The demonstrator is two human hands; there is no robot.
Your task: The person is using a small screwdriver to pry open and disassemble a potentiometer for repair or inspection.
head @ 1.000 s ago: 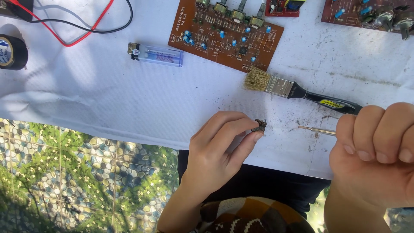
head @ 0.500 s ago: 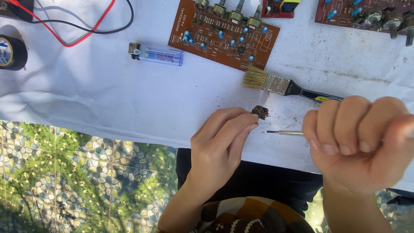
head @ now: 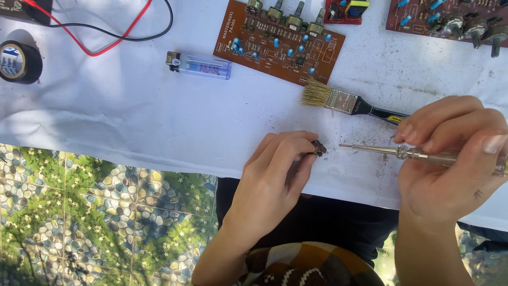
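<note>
Left hand (head: 275, 175): pinches a small dark part (head: 318, 148) at its fingertips, low over the white cloth (head: 132, 122).
Right hand (head: 450, 159): fingers closed around a thin screwdriver (head: 370, 150), tip just beside the part.
Nearby: brush (head: 338, 100), brown circuit board (head: 280, 39), lighter (head: 198, 64), tape roll (head: 18, 62).

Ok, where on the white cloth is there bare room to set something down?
Widest bare patch: below the lighter and tape roll, left of the left hand. Crowded: the top edge around the brown circuit board and paintbrush, and by the right hand holding the screwdriver.
</note>
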